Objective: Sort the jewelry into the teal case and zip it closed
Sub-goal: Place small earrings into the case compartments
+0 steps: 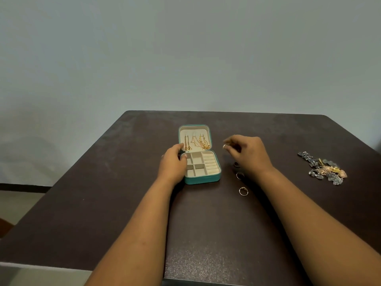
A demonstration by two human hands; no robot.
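Dark brown tabletop [103, 203] carries an open teal zip case with cream lining [203, 179], steadied at its left edge by the left hand [173, 162], fingers curled over the rim. Right hand [247, 153] hovers just right, fingertips pinched together; whether they hold anything is unclear. Thin metal rings [243, 191] lie below it, a tangled jewelry heap [323, 168] near the right edge.

A dark brown surface [103, 203] stands against a plain pale grey-green wall [185, 48]; light floor [22, 201] shows at left.
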